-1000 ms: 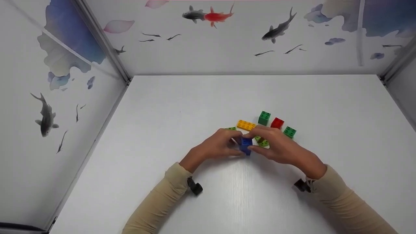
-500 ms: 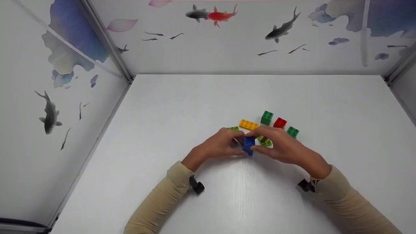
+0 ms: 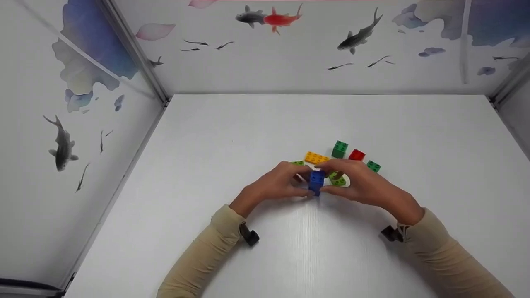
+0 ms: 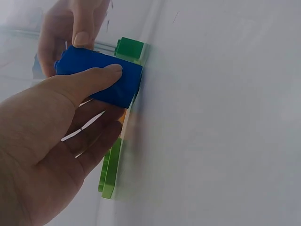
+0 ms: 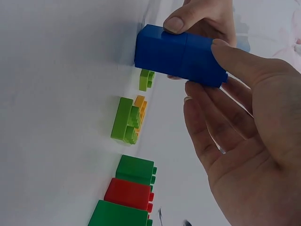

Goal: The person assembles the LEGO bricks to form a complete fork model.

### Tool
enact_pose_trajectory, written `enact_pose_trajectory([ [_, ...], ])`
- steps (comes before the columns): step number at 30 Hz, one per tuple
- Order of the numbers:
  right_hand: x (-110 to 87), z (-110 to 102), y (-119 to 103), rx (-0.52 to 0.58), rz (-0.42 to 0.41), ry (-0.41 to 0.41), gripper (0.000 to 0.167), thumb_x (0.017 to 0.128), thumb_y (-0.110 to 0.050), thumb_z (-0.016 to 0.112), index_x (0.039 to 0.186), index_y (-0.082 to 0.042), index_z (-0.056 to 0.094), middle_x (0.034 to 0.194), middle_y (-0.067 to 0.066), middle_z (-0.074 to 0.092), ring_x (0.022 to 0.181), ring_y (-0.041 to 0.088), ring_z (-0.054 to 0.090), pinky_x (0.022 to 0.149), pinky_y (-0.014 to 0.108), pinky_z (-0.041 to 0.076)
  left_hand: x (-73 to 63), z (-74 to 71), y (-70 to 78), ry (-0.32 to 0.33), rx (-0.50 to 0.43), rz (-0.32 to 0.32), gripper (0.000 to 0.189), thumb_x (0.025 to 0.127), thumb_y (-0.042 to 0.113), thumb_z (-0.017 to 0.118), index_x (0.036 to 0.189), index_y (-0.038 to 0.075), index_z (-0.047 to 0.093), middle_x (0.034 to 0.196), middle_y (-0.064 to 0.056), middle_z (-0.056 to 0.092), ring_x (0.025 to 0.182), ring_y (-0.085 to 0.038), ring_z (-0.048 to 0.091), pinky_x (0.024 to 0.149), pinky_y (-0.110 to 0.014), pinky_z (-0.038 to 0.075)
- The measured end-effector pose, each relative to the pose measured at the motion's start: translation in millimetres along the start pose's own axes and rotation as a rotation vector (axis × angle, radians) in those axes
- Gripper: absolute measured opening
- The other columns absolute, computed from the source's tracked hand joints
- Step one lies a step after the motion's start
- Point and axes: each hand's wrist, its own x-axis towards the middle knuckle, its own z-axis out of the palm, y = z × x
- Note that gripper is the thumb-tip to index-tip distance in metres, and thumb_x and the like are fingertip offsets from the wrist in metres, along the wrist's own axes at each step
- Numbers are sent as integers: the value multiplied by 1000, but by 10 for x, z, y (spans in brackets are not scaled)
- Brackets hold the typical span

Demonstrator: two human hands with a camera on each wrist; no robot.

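Nudged slightly toward twelve o'clock, the blue stack (image 3: 316, 181) is pinched, head view, by left hand (image 3: 276, 182) at nine, right hand (image 3: 364, 182) at three. Left wrist view: lime brick (image 4: 112, 169) at its six. Right wrist view: red brick (image 5: 127, 194) toward seven.

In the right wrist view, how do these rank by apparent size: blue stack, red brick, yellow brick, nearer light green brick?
Largest to smallest:
Blue stack
Red brick and nearer light green brick: too alike to rank
Yellow brick, partly hidden
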Motion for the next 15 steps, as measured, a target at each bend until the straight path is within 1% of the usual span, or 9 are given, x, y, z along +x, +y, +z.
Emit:
enact_pose_trajectory([
  [2, 0, -9, 21, -10, 27, -5, 56, 91, -19, 90, 142, -14, 68, 129, 2, 77, 109, 25, 77, 94, 44, 65, -10, -25, 2, 16, -1, -16, 41, 97, 22, 84, 135, 14, 71, 123, 3, 78, 110, -13, 75, 99, -25, 60],
  [4, 0, -15, 45, -29, 55, -10, 54, 92, -21, 90, 140, -13, 68, 127, 4, 77, 108, 23, 76, 93, 44, 65, -20, -51, 2, 38, 1, -29, 44, 98, 23, 83, 139, 15, 69, 125, 4, 77, 112, -13, 74, 100, -26, 60],
  [7, -3, -20, 91, -55, 93, -14, 50, 93, -20, 88, 138, -10, 69, 127, 8, 78, 109, 23, 77, 92, 45, 65, -29, -91, -8, 79, 17, -41, 42, 99, 25, 82, 137, 14, 68, 125, 2, 77, 113, -15, 74, 101, -29, 61],
  [9, -2, -20, 119, -78, 122, -13, 48, 93, -18, 88, 136, -8, 70, 127, 9, 78, 110, 23, 76, 92, 45, 65, -33, -115, -21, 111, 31, -47, 39, 99, 25, 82, 134, 13, 68, 125, 1, 77, 114, -17, 74, 103, -31, 61],
  [11, 2, -20, 143, -98, 153, -11, 46, 93, -17, 88, 135, -7, 72, 127, 8, 78, 110, 24, 76, 93, 46, 65, -35, -139, -37, 151, 43, -55, 37, 99, 24, 82, 132, 11, 68, 124, -2, 77, 115, -19, 74, 102, -33, 62],
  [15, 18, -19, 176, -136, 214, -19, 43, 92, -15, 88, 132, -7, 74, 123, 7, 79, 108, 25, 75, 94, 46, 65, -41, -187, -83, 246, 33, -83, 41, 99, 22, 82, 134, 8, 67, 127, -6, 76, 115, -23, 75, 100, -35, 63],
])
